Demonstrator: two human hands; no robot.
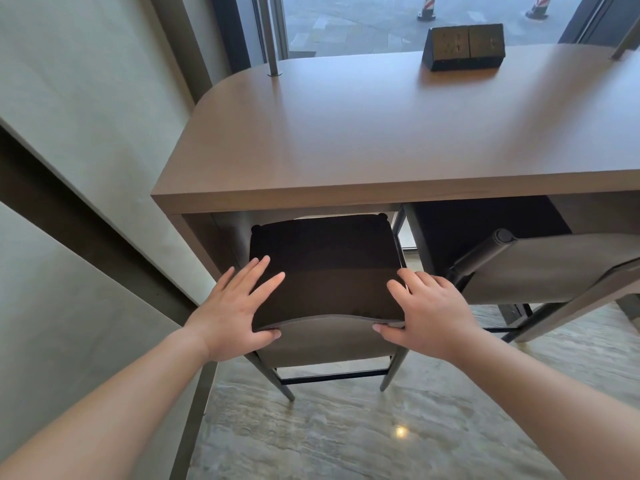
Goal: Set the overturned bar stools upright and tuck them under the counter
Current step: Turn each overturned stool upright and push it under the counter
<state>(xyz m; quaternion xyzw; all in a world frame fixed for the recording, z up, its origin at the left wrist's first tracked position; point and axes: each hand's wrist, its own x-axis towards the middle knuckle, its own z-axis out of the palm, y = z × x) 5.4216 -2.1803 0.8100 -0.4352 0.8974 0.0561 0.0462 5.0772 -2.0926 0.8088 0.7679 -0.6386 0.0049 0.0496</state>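
— Looking down, we have the near stool upright, its dark seat partly under the counter and its low grey back toward us.

— And our hands? We have the left hand flat on the seat's left corner, fingers straight and spread, thumb under the top edge of the back. The right hand mirrors it on the right corner, fingers straight, thumb against the back's edge. Neither hand curls round anything that we can see.

— What can't we see? The far part of the seat sits in shadow below the counter, and the front legs are hidden. Only the two rear legs and a dark crossbar show on the floor.

— What about the second stool? It stands just beside the first, on the right, its back tilted toward us and cut off by the frame edge. Its seat is a dark mass under the counter, and we cannot tell how far in it goes.

— Farther out? A black socket box stands on the counter near the window, well apart from us. A metal pole rises through the counter's rounded left end. A grey wall runs along the left, close to the counter's side.
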